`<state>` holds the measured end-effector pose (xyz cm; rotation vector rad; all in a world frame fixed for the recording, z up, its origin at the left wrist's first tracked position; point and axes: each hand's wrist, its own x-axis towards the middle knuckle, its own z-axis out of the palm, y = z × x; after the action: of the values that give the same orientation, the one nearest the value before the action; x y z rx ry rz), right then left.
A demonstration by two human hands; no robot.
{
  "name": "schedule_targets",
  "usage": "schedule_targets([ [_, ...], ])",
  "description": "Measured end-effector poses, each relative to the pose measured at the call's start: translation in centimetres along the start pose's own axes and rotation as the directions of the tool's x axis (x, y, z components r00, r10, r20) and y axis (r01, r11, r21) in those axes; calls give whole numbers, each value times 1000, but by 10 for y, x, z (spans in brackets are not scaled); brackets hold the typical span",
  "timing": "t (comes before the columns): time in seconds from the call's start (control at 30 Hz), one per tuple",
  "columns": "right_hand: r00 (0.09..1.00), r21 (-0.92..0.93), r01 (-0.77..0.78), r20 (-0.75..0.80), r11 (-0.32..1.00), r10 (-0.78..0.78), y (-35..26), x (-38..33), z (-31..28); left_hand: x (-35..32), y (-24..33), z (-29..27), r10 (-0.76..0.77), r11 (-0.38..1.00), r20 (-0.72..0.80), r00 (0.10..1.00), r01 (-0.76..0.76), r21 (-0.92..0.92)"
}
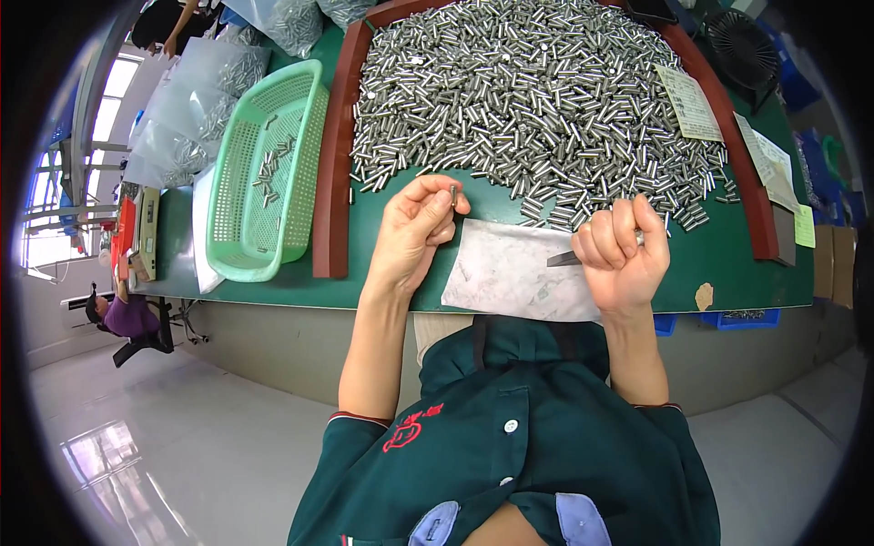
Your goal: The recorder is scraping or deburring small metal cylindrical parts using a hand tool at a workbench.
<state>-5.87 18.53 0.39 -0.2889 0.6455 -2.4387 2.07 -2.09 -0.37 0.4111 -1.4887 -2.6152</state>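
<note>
My left hand is raised near the table's front edge, pinching a small metal pin upright between thumb and fingertips. To its right my right hand is closed in a fist around a tool with a flat dark blade; its handle is hidden in the fingers. Something small and shiny shows by the right thumb, too small to name. Between and below the hands lies a pale, stained cloth or pouch. Beyond both hands spreads a large heap of loose metal pins on the green tabletop.
Red-brown rails border the heap. A green plastic basket with some pins stands left. Clear bags of parts lie farther left. Paper sheets and a black fan are right. Other people are at the left.
</note>
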Motion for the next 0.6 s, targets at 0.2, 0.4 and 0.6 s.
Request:
schedule_targets([
  [0.2, 1000, 3, -1, -28, 1000, 1, 0, -1, -1, -2, 2, 3, -64, 989, 24, 998, 67, -134],
  [0.4, 1000, 4, 12, 6, 1000, -12, 1, 1, -1, -1, 5, 18, 6, 923, -84, 996, 26, 384],
  [0.6, 1000, -23, 6, -7, 1000, -6, 0, 0, 0, 6, -1, 49, 203, 307, 74, 976, -135, 942],
])
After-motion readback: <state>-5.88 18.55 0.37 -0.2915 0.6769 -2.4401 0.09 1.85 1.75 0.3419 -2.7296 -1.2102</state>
